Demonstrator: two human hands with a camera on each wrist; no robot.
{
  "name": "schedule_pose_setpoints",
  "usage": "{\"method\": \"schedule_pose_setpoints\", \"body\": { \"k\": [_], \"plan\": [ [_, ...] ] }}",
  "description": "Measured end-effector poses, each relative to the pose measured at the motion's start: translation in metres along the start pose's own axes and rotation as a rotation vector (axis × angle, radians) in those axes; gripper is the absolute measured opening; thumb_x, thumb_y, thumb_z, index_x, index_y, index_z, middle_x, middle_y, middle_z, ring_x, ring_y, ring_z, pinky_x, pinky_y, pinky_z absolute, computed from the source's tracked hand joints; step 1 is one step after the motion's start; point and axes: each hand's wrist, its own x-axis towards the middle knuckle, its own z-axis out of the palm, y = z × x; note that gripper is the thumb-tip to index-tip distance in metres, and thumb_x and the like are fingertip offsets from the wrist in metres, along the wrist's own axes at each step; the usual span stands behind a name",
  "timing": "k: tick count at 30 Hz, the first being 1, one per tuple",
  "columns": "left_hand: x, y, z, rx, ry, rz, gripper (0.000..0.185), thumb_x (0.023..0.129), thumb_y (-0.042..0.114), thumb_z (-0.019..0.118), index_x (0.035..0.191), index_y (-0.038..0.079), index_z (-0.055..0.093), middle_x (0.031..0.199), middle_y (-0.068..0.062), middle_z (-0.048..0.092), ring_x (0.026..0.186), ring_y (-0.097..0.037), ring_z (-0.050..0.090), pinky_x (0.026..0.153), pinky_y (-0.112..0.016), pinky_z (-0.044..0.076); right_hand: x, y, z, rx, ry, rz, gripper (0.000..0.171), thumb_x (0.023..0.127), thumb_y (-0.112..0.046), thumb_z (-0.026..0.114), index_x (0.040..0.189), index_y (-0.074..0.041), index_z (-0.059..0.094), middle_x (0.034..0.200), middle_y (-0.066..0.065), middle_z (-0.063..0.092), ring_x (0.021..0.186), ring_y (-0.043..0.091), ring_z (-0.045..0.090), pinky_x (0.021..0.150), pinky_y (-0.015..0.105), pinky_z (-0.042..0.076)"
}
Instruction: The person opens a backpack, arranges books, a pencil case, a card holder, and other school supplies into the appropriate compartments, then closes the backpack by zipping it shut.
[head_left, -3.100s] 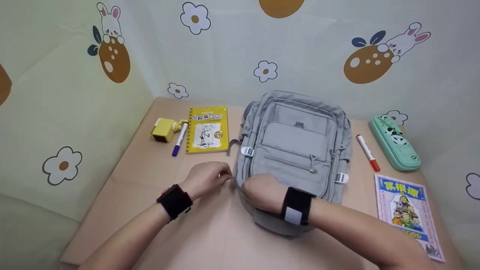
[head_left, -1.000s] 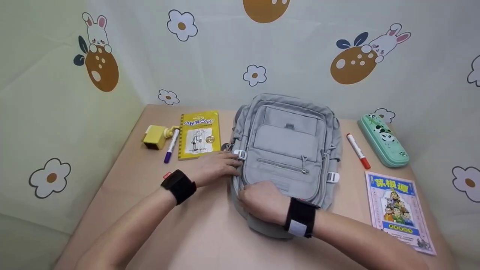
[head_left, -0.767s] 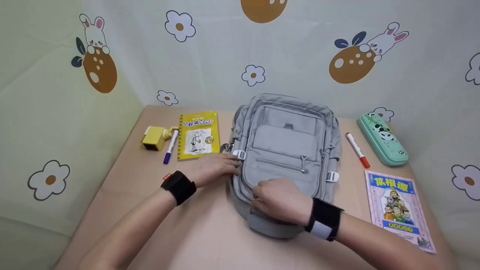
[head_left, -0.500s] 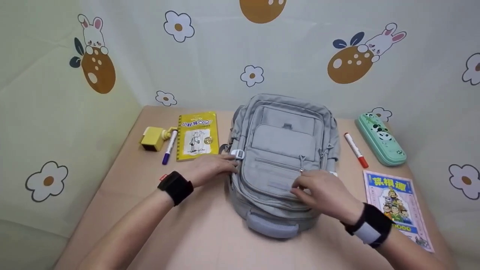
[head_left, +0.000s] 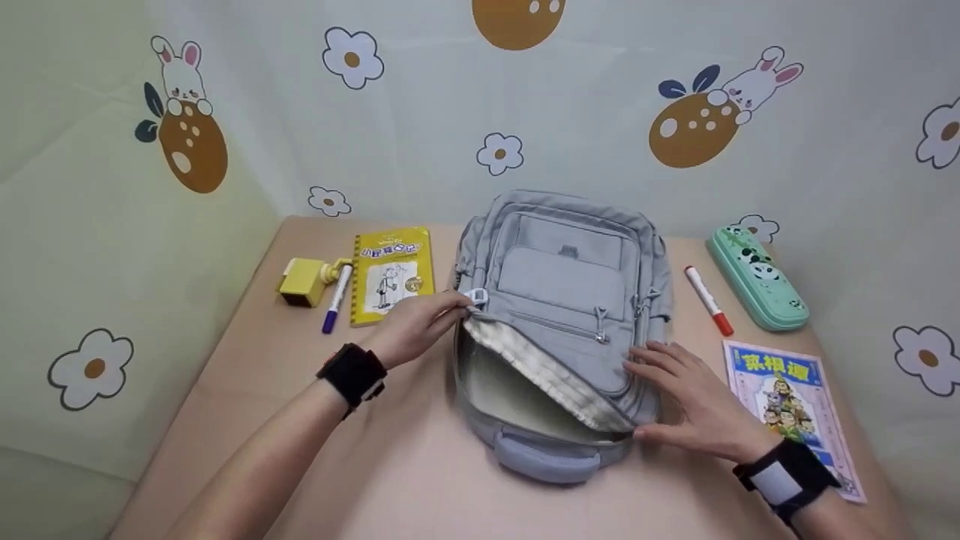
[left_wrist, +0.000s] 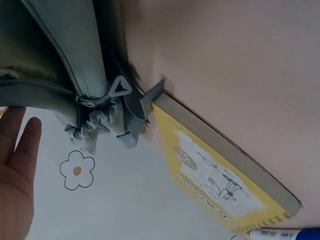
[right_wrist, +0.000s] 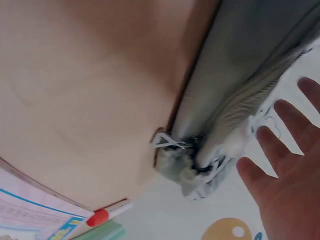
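A grey backpack [head_left: 566,277] lies flat on the tan table [head_left: 300,435], its handle toward me. Its main compartment gapes at the near left, showing pale lining [head_left: 517,375]. My left hand [head_left: 442,315] pinches the lifted flap edge beside a white buckle [head_left: 475,297]. My right hand [head_left: 675,390] rests flat on the bag's near right corner with its fingers spread. In the left wrist view the backpack [left_wrist: 60,60] and a zipper pull [left_wrist: 120,87] sit next to the left hand [left_wrist: 15,175]. The right wrist view shows the backpack [right_wrist: 240,85] side and the right hand [right_wrist: 285,175] with straight fingers.
Left of the bag lie a yellow book [head_left: 391,274], a purple marker [head_left: 334,298] and a yellow block [head_left: 300,279]. On the right are a red marker [head_left: 707,300], a green panda pencil case [head_left: 756,277] and a pink book [head_left: 795,409]. Printed cloth walls close in the table.
My right hand slid from the bag's near left corner round to its right side. The compartment now stands open, and my left hand has lifted the flap edge.
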Motion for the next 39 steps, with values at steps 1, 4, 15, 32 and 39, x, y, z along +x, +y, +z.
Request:
{"method": "schedule_pose_setpoints", "body": {
  "k": [1,4,15,32,39],
  "plan": [
    [0.001,0.003,0.0,-0.021,0.023,-0.025,0.021,0.107,0.022,0.056,0.12,0.014,0.07,0.115,-0.001,0.073,0.107,-0.018,0.069,0.092,-0.038,0.054,0.001,0.003,0.001,0.0,0.016,-0.016,0.09,0.074,-0.057,0.085,0.149,-0.018,0.054,0.155,0.01,0.047,0.144,0.04,0.037,0.121,0.053,0.017],
    [0.005,0.009,-0.001,-0.102,0.084,-0.098,0.02,0.107,0.023,0.055,0.118,0.015,0.069,0.109,0.002,0.072,0.098,-0.015,0.068,0.085,-0.038,0.055,0.004,0.011,0.003,-0.006,0.054,-0.053,0.097,0.07,-0.054,0.089,0.15,-0.015,0.051,0.155,0.011,0.047,0.143,0.041,0.038,0.122,0.05,0.014],
    [0.023,0.017,-0.004,-0.572,0.218,-0.2,0.021,0.108,0.015,0.052,0.118,0.004,0.066,0.108,-0.005,0.068,0.1,-0.017,0.064,0.09,-0.037,0.055,0.039,0.052,0.004,0.09,0.223,-0.008,0.073,0.08,-0.013,0.083,0.146,-0.006,0.055,0.151,0.019,0.05,0.139,0.045,0.041,0.122,0.043,0.02],
    [0.029,0.01,0.003,-0.696,0.248,-0.233,0.021,0.109,0.016,0.051,0.12,0.003,0.062,0.104,-0.005,0.063,0.097,-0.021,0.058,0.087,-0.041,0.05,0.089,0.075,-0.02,0.367,0.144,0.441,0.049,0.098,-0.03,0.071,0.137,-0.005,0.055,0.121,0.016,0.063,0.101,0.028,0.058,0.085,0.042,0.048],
    [0.03,-0.001,0.016,-0.712,0.151,-0.193,0.043,0.097,0.01,0.054,0.14,0.002,0.053,0.142,-0.014,0.055,0.135,-0.023,0.047,0.114,-0.047,0.035,0.105,0.077,-0.026,0.477,0.081,0.548,0.059,0.097,-0.042,0.07,0.14,-0.005,0.052,0.127,0.016,0.06,0.107,0.028,0.057,0.088,0.038,0.047]
  ]
}}
